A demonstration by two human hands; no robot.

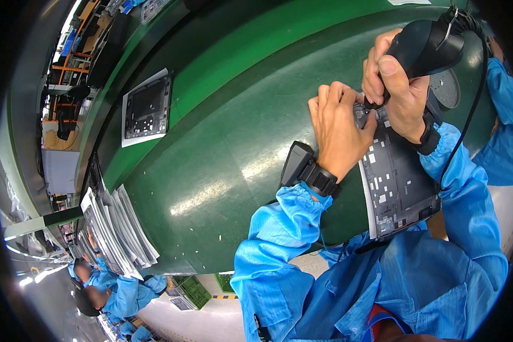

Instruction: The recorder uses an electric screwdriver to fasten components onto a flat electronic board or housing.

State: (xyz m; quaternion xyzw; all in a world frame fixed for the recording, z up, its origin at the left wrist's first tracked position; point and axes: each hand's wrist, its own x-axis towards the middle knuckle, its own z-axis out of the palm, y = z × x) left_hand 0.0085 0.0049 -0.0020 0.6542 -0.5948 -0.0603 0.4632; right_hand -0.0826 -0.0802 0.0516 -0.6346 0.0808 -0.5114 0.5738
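Note:
My right hand point(402, 94) is closed round a black electric screwdriver point(419, 51) with a wire hanger loop. Its tip points down at the far end of a black flat device casing point(404, 176) dotted with small white pads. A white sheet point(369, 202) shows under the casing's left edge. My left hand point(339, 128) rests at the casing's far left corner with curled fingers, thumb and forefinger close to the tip. What those fingers grip, if anything, is hidden. Black straps with dark modules sit on both wrists.
A similar casing point(147, 108) lies on a white sheet across the green table point(222, 148). Stacked pale sheets point(119, 231) stand at the left edge. A black cable point(479, 102) hangs at the right, by a round perforated grey disc point(446, 88). Blue-sleeved people point(125, 296) are at lower left and right.

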